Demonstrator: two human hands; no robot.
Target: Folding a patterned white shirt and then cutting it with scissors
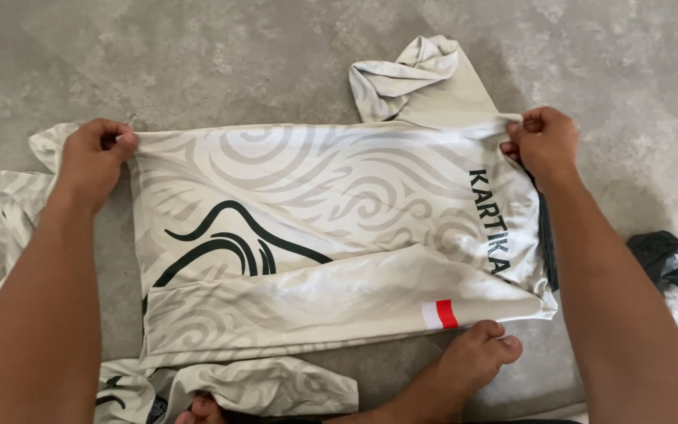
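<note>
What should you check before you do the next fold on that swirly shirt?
1. Left hand grips the far left corner of the cream swirl-patterned shirt: ok.
2. Right hand pinches the far right corner: ok.
3. Far edge pulled straight between the hands: ok, it looks taut.
4. Sleeve with the red-and-white patch folded flat across the near side: ok.
5. Bare foot clear of the shirt: not ok, the toes touch the near edge.
6. Hood tucked in: not ok, it sticks out crumpled beyond the far edge on the concrete floor.
</note>
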